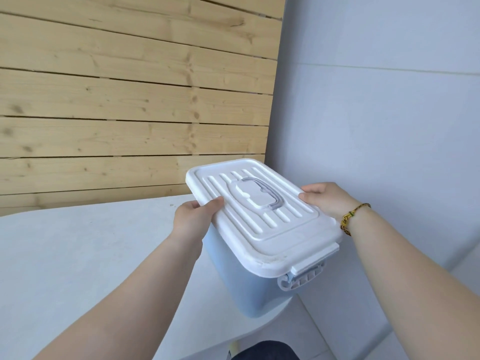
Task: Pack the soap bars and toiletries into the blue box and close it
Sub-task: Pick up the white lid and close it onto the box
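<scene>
The blue box (249, 281) is found at the near right corner of the white table (78, 255), its white lid (262, 216) seated on top with the grey handle (259, 193) folded flat. The box's long axis runs from far left to near right. It is flanked on its two long sides: the left hand (194, 216) is wrapped over the left lid rim, thumb on top, and the right hand (324, 198) is pressed to the right rim, fingers (309, 194) together. The near-end latch (304, 278) lies between the forearms, nearer the right hand, and appears unfastened. No soap bars or toiletries are visible outside.
</scene>
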